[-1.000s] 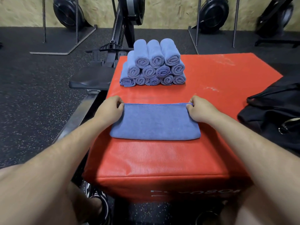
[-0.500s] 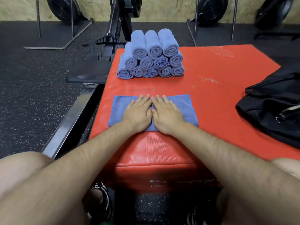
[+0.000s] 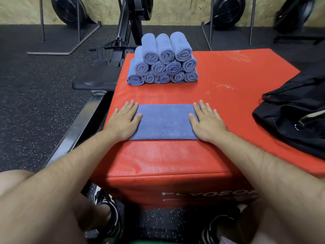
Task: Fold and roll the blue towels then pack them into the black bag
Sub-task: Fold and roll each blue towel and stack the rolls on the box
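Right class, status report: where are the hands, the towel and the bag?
Both open: left hand and right hand flat on ends of folded towel. Not yet rolled. Behind it, rolled towels stacked; black bag at right, nothing between.

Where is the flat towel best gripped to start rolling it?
Probably at one short end, say the right one under the right hand, coming in from that side and pinching the edge. The towel lies flat as a long strip, and the stacked rolls show spirals facing the person.

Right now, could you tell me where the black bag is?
Head view: the black bag lies on the red plyo box, far right, beyond the right hand.
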